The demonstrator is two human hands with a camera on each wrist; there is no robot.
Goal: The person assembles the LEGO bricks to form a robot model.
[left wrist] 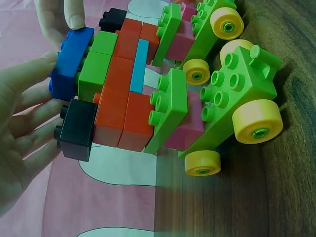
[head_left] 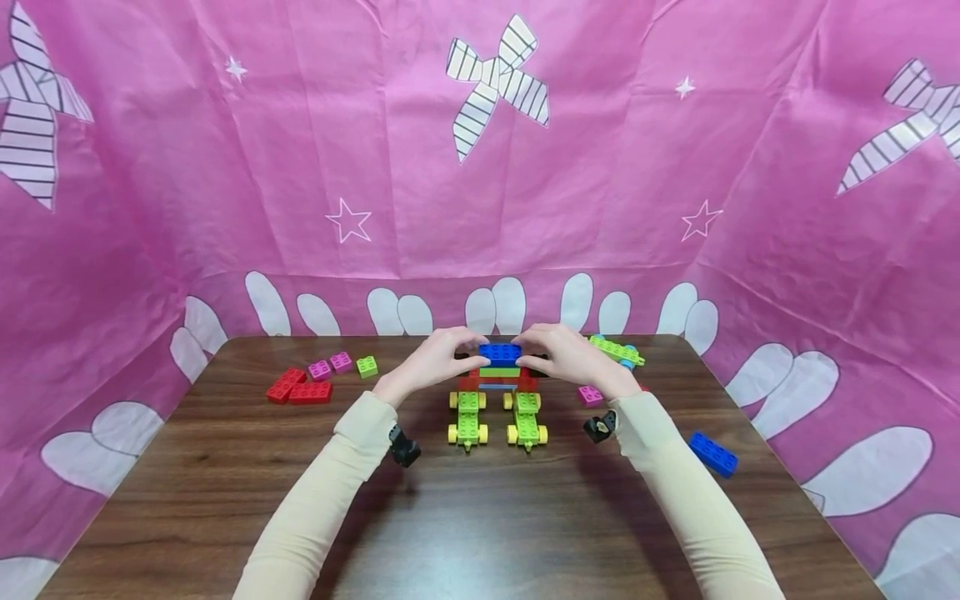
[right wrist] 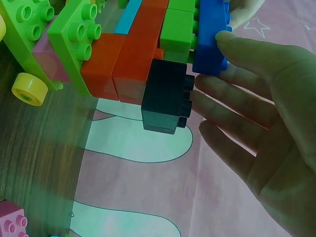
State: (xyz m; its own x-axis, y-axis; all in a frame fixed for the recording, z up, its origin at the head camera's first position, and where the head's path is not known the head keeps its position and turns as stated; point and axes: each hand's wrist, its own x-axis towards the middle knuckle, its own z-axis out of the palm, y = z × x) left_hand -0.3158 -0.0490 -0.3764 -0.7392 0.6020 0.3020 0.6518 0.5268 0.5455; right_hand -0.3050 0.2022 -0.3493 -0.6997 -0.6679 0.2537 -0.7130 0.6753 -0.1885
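In the head view, the left hand [head_left: 450, 354] and the right hand [head_left: 562, 350] pinch the two ends of a blue brick [head_left: 500, 354] between thumb and fingers; this studded oblong tops a build of shiny moulded plastic, standing toward the far side of a dark wood-grain tabletop [head_left: 450, 517]. Two lime-green wheeled bases [head_left: 468, 417] sit side by side under it, their wheels [head_left: 482, 433] round and yellow. To the left lie two red bricks [head_left: 310, 393], two square pink bricks [head_left: 341, 361] and a square green brick [head_left: 367, 367]; to the right, another pink brick [head_left: 590, 395], a green base with blue wheels [head_left: 615, 352] and a spare blue brick [head_left: 714, 454]. Behind hangs creased pink cloth [head_left: 420, 208] printed with striped bows, outlined stars and pale ovals. In the left wrist view, the left thumb presses the blue brick, the other fingers fanning out behind; next to it come smooth-sided green blocks [left wrist: 95, 74], then red-orange blocks [left wrist: 113, 103] with a flat light-blue strip [left wrist: 139, 64], and a black block [left wrist: 77, 131] juts from the near side. In the right wrist view, the right thumb tip rests against the blue brick, the remaining fingers spread beyond it, near the round studs of a matching black block [right wrist: 165, 96].
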